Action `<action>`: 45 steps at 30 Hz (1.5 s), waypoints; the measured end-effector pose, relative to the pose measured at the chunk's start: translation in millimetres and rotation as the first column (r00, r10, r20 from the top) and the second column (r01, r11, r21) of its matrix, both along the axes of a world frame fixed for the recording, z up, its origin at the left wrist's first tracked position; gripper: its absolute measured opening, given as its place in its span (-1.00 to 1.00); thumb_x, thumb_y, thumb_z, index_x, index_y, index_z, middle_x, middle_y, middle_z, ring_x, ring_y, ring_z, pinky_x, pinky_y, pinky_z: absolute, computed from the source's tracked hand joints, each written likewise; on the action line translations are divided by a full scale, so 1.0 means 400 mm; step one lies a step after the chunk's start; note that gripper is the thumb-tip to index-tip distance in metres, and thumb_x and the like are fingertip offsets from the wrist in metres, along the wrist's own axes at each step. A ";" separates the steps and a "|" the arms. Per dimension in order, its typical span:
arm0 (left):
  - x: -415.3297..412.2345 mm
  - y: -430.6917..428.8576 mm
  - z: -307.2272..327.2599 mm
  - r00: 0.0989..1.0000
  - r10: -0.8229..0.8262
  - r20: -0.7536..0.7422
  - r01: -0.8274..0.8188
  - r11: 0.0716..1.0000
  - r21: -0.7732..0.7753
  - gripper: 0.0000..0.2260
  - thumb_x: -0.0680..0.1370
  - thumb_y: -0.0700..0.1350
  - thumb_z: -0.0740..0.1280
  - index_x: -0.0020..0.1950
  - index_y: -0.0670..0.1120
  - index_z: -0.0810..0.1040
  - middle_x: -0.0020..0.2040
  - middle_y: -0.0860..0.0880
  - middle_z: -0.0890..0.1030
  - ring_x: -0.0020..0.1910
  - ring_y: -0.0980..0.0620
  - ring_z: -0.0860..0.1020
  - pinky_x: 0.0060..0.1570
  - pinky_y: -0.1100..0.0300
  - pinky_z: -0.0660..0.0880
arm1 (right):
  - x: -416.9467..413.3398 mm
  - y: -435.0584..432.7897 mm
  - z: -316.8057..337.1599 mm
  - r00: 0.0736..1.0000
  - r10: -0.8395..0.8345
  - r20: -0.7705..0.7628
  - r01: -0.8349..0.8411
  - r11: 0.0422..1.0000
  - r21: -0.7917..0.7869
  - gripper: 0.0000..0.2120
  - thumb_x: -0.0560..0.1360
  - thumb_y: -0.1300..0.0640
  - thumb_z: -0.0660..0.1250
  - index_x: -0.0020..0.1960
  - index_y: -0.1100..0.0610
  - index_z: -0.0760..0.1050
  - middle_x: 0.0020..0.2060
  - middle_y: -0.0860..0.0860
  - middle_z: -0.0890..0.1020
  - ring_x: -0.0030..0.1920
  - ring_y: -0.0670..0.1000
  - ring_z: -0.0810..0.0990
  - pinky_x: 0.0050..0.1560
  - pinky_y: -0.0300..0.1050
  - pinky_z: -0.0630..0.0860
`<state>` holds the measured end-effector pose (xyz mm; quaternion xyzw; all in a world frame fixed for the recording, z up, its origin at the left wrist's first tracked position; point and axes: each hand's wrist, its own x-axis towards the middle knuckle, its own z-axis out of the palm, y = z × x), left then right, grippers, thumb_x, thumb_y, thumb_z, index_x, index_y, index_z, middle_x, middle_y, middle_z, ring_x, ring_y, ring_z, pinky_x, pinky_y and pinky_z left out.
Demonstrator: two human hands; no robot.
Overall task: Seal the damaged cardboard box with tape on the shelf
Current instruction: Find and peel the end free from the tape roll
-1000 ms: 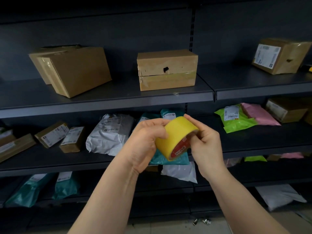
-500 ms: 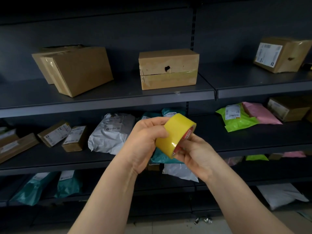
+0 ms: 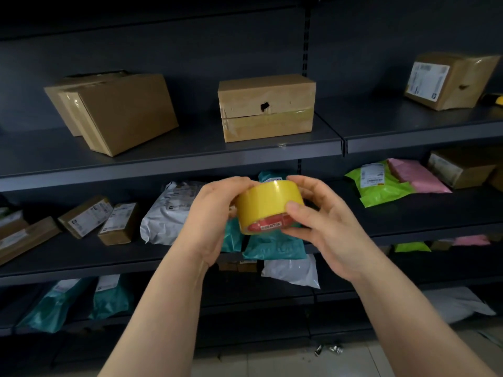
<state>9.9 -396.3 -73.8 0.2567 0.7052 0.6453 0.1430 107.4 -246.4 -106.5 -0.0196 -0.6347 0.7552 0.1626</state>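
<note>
A person's left grip (image 3: 215,213) and right grip (image 3: 324,229) are both closing round a roll of yellow tape (image 3: 268,202), holding it in mid-air in front of the shelving. The left is cupping the roll's left side. The right is pinching it, with the thumb on the near yellow band and the fingers over the far edge.

The damaged cardboard box (image 3: 266,107) is sitting untouched on the upper shelf (image 3: 163,170), above and beyond the grips and well apart from them. It stands between a tilted plain box (image 3: 114,112) to the left and a labelled box (image 3: 449,80) at far right. A dark hole (image 3: 264,106) is showing in its near face, just above a horizontal seam that already carries an older strip of tape.

The job appears to be only at the preparation stage. No length of tape is visibly pulled free, and whether the loose end has been found cannot be told. Peeling, carrying the roll up to the box, laying tape over the hole and cutting it all seem to be waiting.

The roll is lying with its core axis steeply tilted, its red-lined open side facing down and toward the viewer. The box's long axis is running left to right along the shelf, with the holed face pointing toward the viewer.
</note>
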 end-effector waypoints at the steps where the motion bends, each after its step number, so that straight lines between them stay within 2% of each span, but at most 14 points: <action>1: 0.003 0.005 -0.002 0.998 0.054 -0.014 -0.054 0.999 0.007 -0.66 0.59 0.03 0.29 -0.35 -0.03 0.61 -0.35 0.01 0.55 -0.29 0.06 0.49 -0.17 0.12 0.40 | 0.001 -0.002 -0.002 0.999 0.041 0.016 -0.040 0.996 -0.082 -0.59 0.33 0.12 0.46 0.17 -0.01 0.53 0.18 0.05 0.54 0.08 0.03 0.64 0.12 0.10 0.60; 3: 0.019 0.019 -0.002 0.987 0.138 -0.081 -0.138 0.990 0.000 -0.54 0.64 0.06 0.22 -0.46 -0.03 0.42 -0.49 0.03 0.36 -0.47 0.10 0.33 -0.37 0.20 0.31 | 0.003 -0.009 -0.004 0.994 0.095 0.054 -0.092 0.994 -0.059 -0.64 0.27 0.15 0.47 0.04 0.01 0.52 0.03 0.00 0.55 -0.02 0.01 0.62 0.16 0.17 0.57; 6: 0.028 0.028 0.005 0.965 0.221 -0.141 -0.225 0.974 -0.012 -0.50 0.65 0.09 0.19 -0.47 -0.06 0.32 -0.54 0.05 0.28 -0.54 0.14 0.26 -0.51 0.34 0.25 | 0.009 -0.011 0.007 0.983 0.157 0.096 -0.158 0.987 0.003 -0.73 0.29 0.17 0.40 -0.02 0.05 0.51 -0.06 0.06 0.55 -0.02 0.02 0.58 0.24 0.21 0.50; 9: 0.017 0.022 0.012 0.964 0.218 -0.155 -0.227 0.973 -0.044 -0.47 0.64 0.12 0.19 -0.49 -0.07 0.32 -0.50 -0.02 0.32 -0.53 0.14 0.29 -0.51 0.34 0.28 | 0.016 -0.002 0.020 0.986 0.117 0.121 -0.130 0.986 0.103 -0.77 0.32 0.23 0.32 -0.04 0.08 0.57 -0.04 0.19 0.58 -0.03 0.05 0.57 0.22 0.26 0.47; 12: 0.016 0.018 0.023 0.966 0.188 -0.176 -0.204 0.976 -0.081 -0.47 0.62 0.14 0.21 -0.50 -0.09 0.33 -0.47 -0.07 0.34 -0.52 0.13 0.31 -0.49 0.34 0.31 | 0.019 -0.005 0.026 0.987 0.126 0.102 -0.138 0.983 0.121 -0.82 0.32 0.23 0.34 -0.11 0.05 0.59 -0.19 -0.01 0.59 -0.11 -0.01 0.56 0.15 0.22 0.51; 15: 0.019 0.019 0.033 0.959 0.158 -0.234 -0.188 0.975 -0.114 -0.47 0.62 0.13 0.22 -0.49 -0.10 0.34 -0.50 -0.04 0.32 -0.53 0.12 0.30 -0.49 0.33 0.30 | 0.019 -0.008 0.026 0.985 0.146 0.093 -0.155 0.983 0.098 -0.86 0.31 0.23 0.36 -0.15 0.06 0.58 -0.26 -0.08 0.59 -0.19 -0.06 0.56 0.04 0.09 0.52; 19: 0.030 0.031 0.033 0.931 0.100 -0.352 -0.165 0.973 -0.162 -0.48 0.63 0.09 0.22 -0.49 -0.10 0.36 -0.58 0.07 0.29 -0.55 0.13 0.27 -0.46 0.22 0.30 | 0.016 -0.028 0.030 0.988 0.127 0.083 -0.137 0.982 0.131 -0.90 0.32 0.22 0.38 -0.16 0.12 0.59 -0.31 -0.04 0.58 -0.24 -0.05 0.54 -0.13 -0.08 0.52; 24: 0.037 0.043 0.032 0.851 0.066 -0.521 -0.199 0.959 -0.203 -0.45 0.63 0.09 0.22 -0.41 -0.28 0.42 -0.53 -0.07 0.36 -0.51 0.01 0.32 -0.39 -0.07 0.39 | 0.016 -0.051 0.033 0.997 0.025 0.069 -0.039 0.978 0.206 -0.94 0.27 0.17 0.39 -0.25 0.12 0.60 -0.35 -0.03 0.57 -0.30 -0.10 0.52 -0.27 -0.25 0.46; 26: 0.039 0.045 0.033 0.838 0.064 -0.543 -0.209 0.955 -0.210 -0.45 0.63 0.09 0.22 -0.41 -0.27 0.43 -0.54 -0.06 0.37 -0.52 0.03 0.33 -0.39 -0.07 0.40 | 0.015 -0.054 0.033 0.998 0.004 0.057 -0.015 0.979 0.205 -0.89 0.26 0.18 0.37 -0.23 0.16 0.60 -0.34 0.01 0.57 -0.29 -0.08 0.52 -0.26 -0.23 0.46; 30: 0.034 0.037 0.050 0.897 0.083 -0.433 -0.185 0.963 -0.198 -0.48 0.62 0.10 0.25 -0.50 -0.10 0.42 -0.59 0.08 0.37 -0.54 0.13 0.34 -0.44 0.16 0.35 | 0.015 -0.043 0.032 0.992 0.106 0.062 -0.111 0.991 0.072 -0.79 0.26 0.28 0.30 -0.15 0.18 0.65 -0.29 0.07 0.63 -0.25 -0.03 0.59 -0.22 -0.18 0.54; 34: 0.011 0.001 0.071 0.996 -0.010 -0.090 0.012 1.000 0.012 -0.62 0.53 0.14 0.29 -0.41 -0.03 0.58 -0.44 0.05 0.54 -0.44 0.14 0.46 -0.39 0.29 0.41 | 0.020 -0.016 0.011 0.957 0.290 0.012 -0.272 0.911 -0.310 -0.74 0.32 0.35 0.26 -0.06 0.25 0.63 -0.16 0.17 0.64 -0.15 0.08 0.66 -0.11 0.01 0.64; 37: 0.006 -0.005 0.048 0.998 -0.044 0.042 0.041 0.996 0.084 -0.67 0.59 0.04 0.25 -0.30 -0.08 0.58 -0.35 0.04 0.57 -0.37 0.15 0.50 -0.36 0.30 0.45 | 0.021 -0.017 0.000 0.944 0.331 0.007 -0.302 0.870 -0.389 -0.67 0.33 0.35 0.30 0.09 0.35 0.54 -0.08 0.21 0.63 -0.09 0.13 0.65 -0.01 0.15 0.63; 41: 0.010 0.008 0.018 0.995 0.017 -0.103 -0.015 1.000 0.019 -0.78 0.64 -0.12 0.25 -0.21 -0.06 0.52 -0.34 0.11 0.52 -0.39 0.17 0.44 -0.35 0.30 0.40 | 0.018 -0.019 0.004 0.960 0.268 0.085 -0.227 0.916 -0.331 -0.59 0.35 0.30 0.29 0.17 0.42 0.48 -0.05 0.22 0.60 -0.07 0.15 0.64 -0.02 0.16 0.63; 45: 0.023 0.018 0.029 0.910 -0.006 -0.414 -0.040 0.994 -0.101 -0.88 0.62 -0.17 0.28 -0.08 -0.01 0.54 -0.41 0.15 0.48 -0.41 0.20 0.40 -0.36 0.29 0.37 | 0.018 -0.023 0.014 0.972 0.189 0.142 -0.161 0.969 -0.185 -0.71 0.34 0.27 0.33 0.03 0.34 0.58 -0.14 0.20 0.63 -0.12 0.14 0.63 0.05 0.22 0.60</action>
